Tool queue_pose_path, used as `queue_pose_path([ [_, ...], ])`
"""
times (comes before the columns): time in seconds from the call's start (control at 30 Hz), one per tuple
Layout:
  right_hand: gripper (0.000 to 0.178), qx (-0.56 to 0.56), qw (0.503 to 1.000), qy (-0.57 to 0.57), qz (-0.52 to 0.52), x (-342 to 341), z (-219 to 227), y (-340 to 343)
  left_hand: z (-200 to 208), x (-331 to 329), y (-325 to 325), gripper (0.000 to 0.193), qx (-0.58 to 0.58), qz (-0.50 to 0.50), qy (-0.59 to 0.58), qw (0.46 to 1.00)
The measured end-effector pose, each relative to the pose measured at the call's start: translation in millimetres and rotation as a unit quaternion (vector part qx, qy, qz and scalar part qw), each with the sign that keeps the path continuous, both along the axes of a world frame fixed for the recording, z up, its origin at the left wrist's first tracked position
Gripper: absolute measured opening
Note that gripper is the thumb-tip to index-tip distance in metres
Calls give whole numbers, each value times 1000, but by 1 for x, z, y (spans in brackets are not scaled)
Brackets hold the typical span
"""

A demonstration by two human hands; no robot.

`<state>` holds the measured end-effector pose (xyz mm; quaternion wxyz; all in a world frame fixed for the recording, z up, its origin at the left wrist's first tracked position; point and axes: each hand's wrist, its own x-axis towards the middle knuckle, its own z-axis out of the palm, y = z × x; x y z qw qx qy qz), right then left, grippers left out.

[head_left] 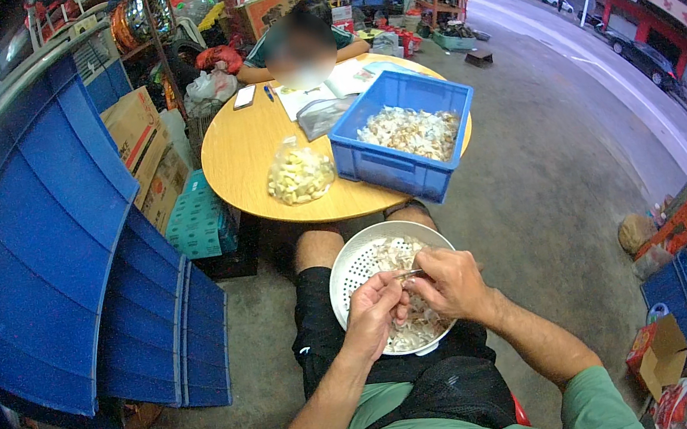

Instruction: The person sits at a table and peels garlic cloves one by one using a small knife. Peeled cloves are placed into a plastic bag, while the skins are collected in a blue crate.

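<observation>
A white perforated colander (355, 273) rests on my lap, with pale garlic pieces and papery skins (402, 250) over its right side and bottom. Above it, my two hands meet with fingertips nearly touching. My right hand (453, 283) is closed around a small knife (408, 274), whose thin metal blade points left toward my other fingers. My left hand (373, 309) is pinched closed at the blade's tip; whatever sits between its fingers is hidden. On the table ahead lies a clear plastic bag of peeled garlic cloves (301, 176). Beside it, a blue crate (395, 173) holds unpeeled-looking garlic and skins.
The round wooden table (242, 159) also carries a phone (244, 97), pens and an open book (351, 77). Across it a person leans on their arms. Blue panels (47, 250) and cartons stand at left. A shelf with bags and an opened box (659, 355) is at right.
</observation>
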<state>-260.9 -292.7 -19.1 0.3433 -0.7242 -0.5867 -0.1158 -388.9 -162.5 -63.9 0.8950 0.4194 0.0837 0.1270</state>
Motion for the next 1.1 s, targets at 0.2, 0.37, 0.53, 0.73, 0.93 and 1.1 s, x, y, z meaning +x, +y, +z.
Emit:
queue_pose_path([
  [0.2, 29, -11, 1000, 14, 4, 1, 1, -3, -1, 1, 0, 23, -12, -9, 4, 1000],
  [0.37, 29, -33, 998, 45, 8, 2, -2, -2, -6, 3, -2, 22, -56, -4, -11, 998],
  [0.53, 28, -56, 994, 65, 70, -4, 3, -6, -7, 6, 2, 28, -76, 58, 17, 995],
  [0.73, 28, -20, 995, 75, 56, -6, 3, -5, -13, 4, 10, 31, -27, 65, -7, 997],
  [0.93, 27, -27, 997, 67, 16, -2, 2, -7, -9, 4, 7, 23, 37, 72, -6, 997],
  [1.1, 30, -54, 997, 63, 9, -5, 9, -6, -11, 6, 3, 15, 49, 53, -18, 997],
])
